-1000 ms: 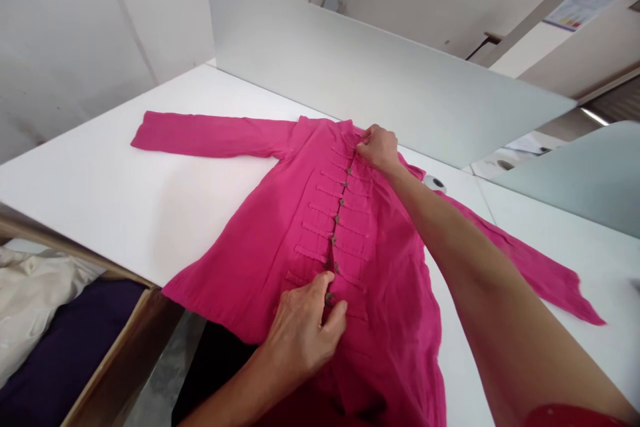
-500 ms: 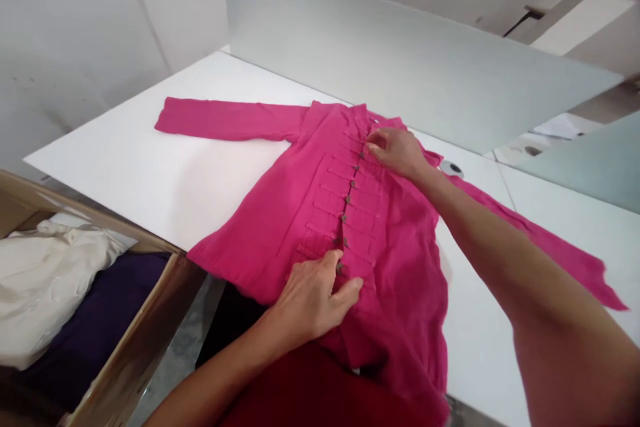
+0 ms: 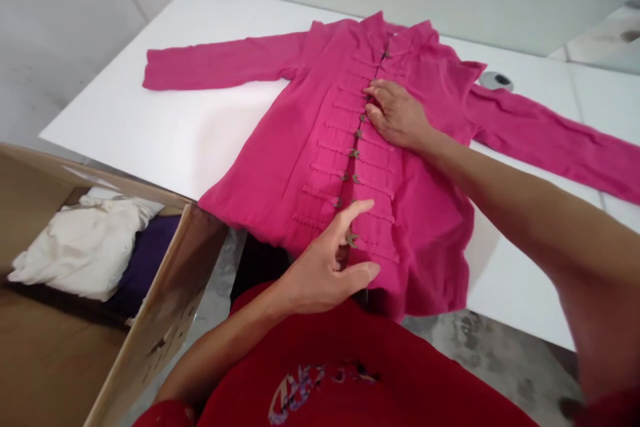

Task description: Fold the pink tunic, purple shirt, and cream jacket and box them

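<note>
Under my fingers [image 3: 385,99], the pink jacket [image 3: 300,147] is soft cloth, not shiny and a bit wrinkly. Its little buttons [image 3: 353,239] look like dull metal. The desk [image 3: 165,127] is white and smooth. The box [image 3: 170,300] is rough brown cardboard. The cream cloth [image 3: 85,247] inside it looks a little shiny.

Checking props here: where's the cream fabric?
Lower left in the head view: crumpled cream fabric inside an open cardboard box, beside dark purple cloth, left of the pink button-front jacket.
</note>
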`<control>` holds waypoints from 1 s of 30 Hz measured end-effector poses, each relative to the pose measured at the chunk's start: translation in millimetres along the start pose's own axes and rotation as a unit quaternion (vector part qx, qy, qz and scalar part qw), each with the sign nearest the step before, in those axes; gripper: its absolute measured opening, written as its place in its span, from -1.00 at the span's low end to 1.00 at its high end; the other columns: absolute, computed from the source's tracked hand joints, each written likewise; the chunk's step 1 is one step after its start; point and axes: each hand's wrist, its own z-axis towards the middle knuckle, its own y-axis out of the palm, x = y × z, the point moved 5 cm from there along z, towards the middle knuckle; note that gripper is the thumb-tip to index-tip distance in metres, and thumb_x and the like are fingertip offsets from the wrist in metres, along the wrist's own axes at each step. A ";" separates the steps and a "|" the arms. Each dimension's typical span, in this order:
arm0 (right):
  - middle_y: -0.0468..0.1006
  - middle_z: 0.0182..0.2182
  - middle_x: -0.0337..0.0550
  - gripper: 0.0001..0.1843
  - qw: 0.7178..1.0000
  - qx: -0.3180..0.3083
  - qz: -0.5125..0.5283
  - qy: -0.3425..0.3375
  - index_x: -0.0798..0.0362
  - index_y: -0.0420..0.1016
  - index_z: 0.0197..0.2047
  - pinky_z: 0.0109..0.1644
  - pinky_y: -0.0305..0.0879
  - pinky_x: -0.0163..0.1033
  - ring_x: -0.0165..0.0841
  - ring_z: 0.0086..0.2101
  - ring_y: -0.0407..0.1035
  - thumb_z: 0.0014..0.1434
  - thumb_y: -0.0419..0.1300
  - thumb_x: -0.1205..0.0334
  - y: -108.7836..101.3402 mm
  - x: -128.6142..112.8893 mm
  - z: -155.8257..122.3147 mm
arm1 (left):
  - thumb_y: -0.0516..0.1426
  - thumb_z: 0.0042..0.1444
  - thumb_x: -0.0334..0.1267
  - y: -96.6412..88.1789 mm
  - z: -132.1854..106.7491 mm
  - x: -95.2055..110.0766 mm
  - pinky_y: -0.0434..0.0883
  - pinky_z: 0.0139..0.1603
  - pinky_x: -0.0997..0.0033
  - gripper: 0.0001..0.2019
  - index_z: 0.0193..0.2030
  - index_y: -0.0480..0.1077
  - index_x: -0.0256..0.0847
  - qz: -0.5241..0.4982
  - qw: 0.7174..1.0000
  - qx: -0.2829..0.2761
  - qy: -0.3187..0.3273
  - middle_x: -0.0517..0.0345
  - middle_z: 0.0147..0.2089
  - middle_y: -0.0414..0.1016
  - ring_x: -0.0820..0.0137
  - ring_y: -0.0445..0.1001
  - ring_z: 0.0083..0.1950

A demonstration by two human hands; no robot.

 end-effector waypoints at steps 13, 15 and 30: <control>0.39 0.35 0.09 -0.37 1.000 -0.012 0.009 0.002 -0.01 0.39 0.36 0.49 0.14 0.24 -0.05 0.39 0.21 0.44 -0.13 -0.13 -5.6 -1.9 1.0 | 0.08 0.34 -0.28 -31.2 -17.3 10.5 0.48 -0.01 0.35 -0.60 0.27 0.48 -0.21 0.156 0.963 0.138 0.172 0.02 0.08 0.61 0.40 0.48 -0.17; 0.38 0.36 0.07 -0.38 1.000 -0.019 0.007 0.007 -0.03 0.38 0.35 0.49 0.13 0.22 -0.07 0.39 0.20 0.44 -0.13 -0.14 -5.9 -1.4 1.0 | 0.09 0.34 -0.29 -35.7 -23.3 -9.9 0.46 -0.07 0.38 -0.61 0.26 0.47 -0.20 0.154 0.965 0.147 0.153 0.04 0.01 0.61 0.41 0.46 -0.19; 0.40 0.31 0.20 -0.42 1.000 -0.021 -0.008 0.019 0.17 0.37 0.30 0.47 0.04 0.11 -0.18 0.32 0.20 0.40 -0.08 0.00 -4.6 0.6 3.1 | 0.26 0.22 -0.15 -31.3 -55.0 -80.0 0.37 -0.06 0.40 -0.59 0.13 0.29 -0.18 -0.048 0.990 0.117 0.058 0.21 -0.22 0.45 0.43 0.41 -0.22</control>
